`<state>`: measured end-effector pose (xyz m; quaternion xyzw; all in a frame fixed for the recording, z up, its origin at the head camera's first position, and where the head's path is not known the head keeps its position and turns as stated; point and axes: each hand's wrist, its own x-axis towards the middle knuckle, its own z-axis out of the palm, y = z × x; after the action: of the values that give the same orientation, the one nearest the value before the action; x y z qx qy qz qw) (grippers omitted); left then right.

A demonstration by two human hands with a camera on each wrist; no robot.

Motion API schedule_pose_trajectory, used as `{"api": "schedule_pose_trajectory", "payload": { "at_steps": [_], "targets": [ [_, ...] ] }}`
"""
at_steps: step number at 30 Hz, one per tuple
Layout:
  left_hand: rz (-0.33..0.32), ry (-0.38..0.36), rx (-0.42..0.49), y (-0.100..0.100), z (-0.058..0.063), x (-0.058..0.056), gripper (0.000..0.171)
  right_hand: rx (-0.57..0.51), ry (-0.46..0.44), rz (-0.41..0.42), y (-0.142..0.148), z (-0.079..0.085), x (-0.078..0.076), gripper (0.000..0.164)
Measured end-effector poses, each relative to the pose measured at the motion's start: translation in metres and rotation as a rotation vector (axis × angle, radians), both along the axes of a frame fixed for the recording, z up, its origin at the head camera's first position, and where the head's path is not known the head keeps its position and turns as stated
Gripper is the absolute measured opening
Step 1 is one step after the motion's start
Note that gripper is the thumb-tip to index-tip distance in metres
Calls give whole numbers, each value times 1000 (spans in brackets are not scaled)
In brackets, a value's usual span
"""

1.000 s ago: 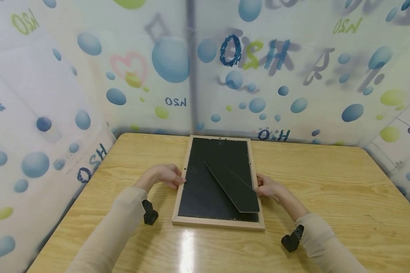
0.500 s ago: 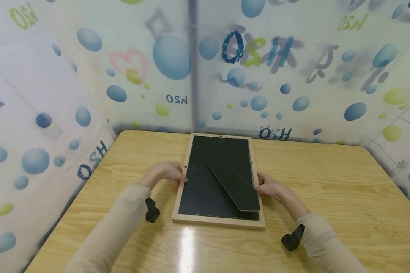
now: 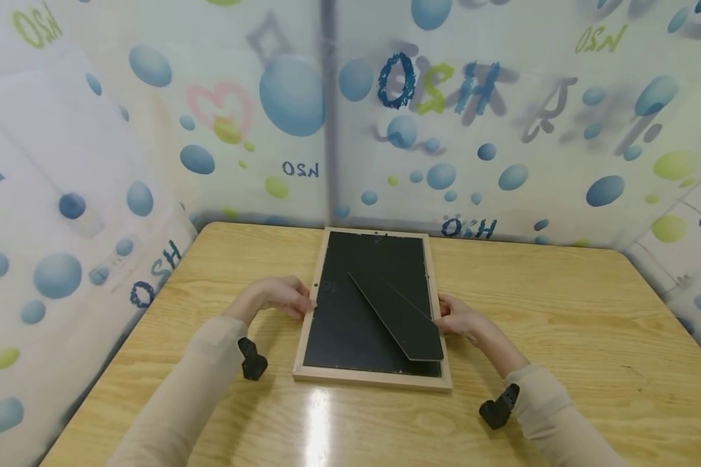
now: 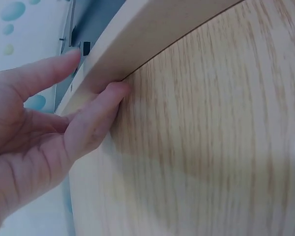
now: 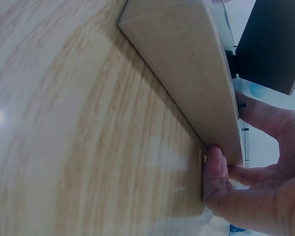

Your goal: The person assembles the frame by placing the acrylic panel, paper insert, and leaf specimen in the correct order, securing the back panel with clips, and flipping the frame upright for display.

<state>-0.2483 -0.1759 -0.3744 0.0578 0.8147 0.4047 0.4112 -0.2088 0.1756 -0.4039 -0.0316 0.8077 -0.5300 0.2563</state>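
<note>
A wooden picture frame (image 3: 374,377) lies face down on the table, its black backing board (image 3: 350,337) upward. The frame's black easel leg (image 3: 400,321) slants across the backing toward the lower right. My left hand (image 3: 283,297) holds the left side rail; in the left wrist view the thumb (image 4: 64,66) lies at the top edge and a fingertip (image 4: 117,89) at the bottom edge by the tabletop. On the opposite rail, my right hand (image 3: 458,318) grips with the thumb over the top and a fingertip (image 5: 215,156) low at the underside.
The wood-grain table (image 3: 561,324) extends on both sides of the frame. Curtain-like walls (image 3: 374,162) printed with blue and green bubbles enclose it at the back and sides. A black wrist camera (image 3: 254,362) sits on each cuff.
My left hand shifts slightly left, its thumb reaching less far over the rail. The frame, the easel leg and my right hand stay nearly where they were.
</note>
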Motion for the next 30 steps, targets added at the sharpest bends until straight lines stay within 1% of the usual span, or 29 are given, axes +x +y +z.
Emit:
{"api": "schedule_pose_trajectory", "payload": {
  "at_steps": [3,8,10,13,19,22,26,30],
  "targets": [
    [-3,13,-30,1,-1,1,12,-8,-3,-1,0,0,0,70],
    [-24,81,-127,6,-1,1,18,9,7,-3,0,-1,0,69],
    [-22,98,-159,7,-2,1,21,15,10,-2,0,-1,0,68],
    [-8,104,-182,9,-2,1,26,15,16,0,0,-1,0,68],
    [27,88,-168,12,-1,0,27,13,26,-1,1,0,0,68],
    [29,73,-153,12,0,0,27,-2,21,-3,1,0,0,68],
    [43,17,-99,10,-1,-1,31,-24,6,5,1,0,0,68],
    [55,-32,-46,7,-2,-3,41,-40,3,9,0,1,0,68]
  ]
}}
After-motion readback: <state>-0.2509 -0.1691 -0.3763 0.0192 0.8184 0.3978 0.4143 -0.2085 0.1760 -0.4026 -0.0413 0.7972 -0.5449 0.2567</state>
